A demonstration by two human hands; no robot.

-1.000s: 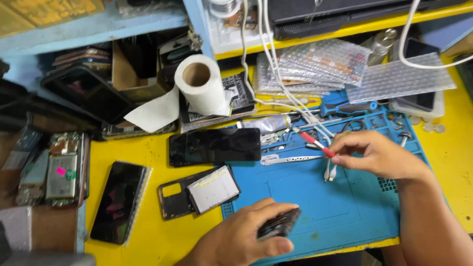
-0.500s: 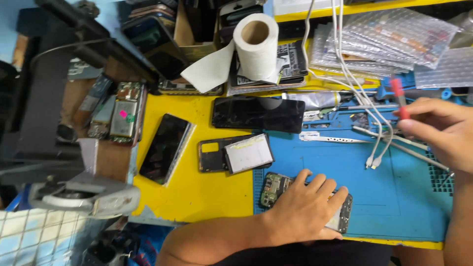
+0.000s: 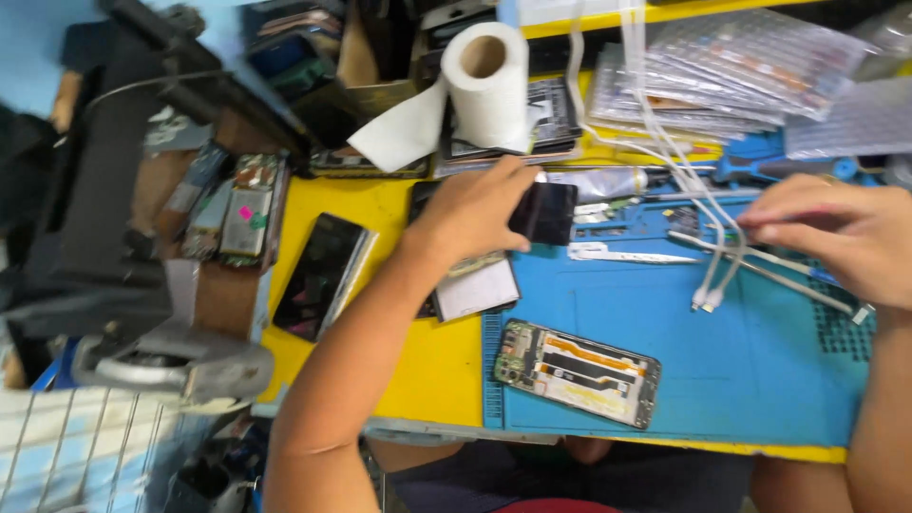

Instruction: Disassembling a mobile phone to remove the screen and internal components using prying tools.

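Left hand (image 3: 475, 214) reaching over yellow desk (image 3: 432, 366), fingers clamped on black phone screen (image 3: 544, 211). Right hand (image 3: 836, 233) above blue mat (image 3: 741, 351), fingers together on thin tool (image 3: 788, 282).

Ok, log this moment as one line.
left hand: on black screen panel | right hand: over white cables | opened phone: on blue mat

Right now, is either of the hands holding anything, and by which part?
The left hand grips a black phone panel by its left end. Whether the right hand holds anything cannot be told.
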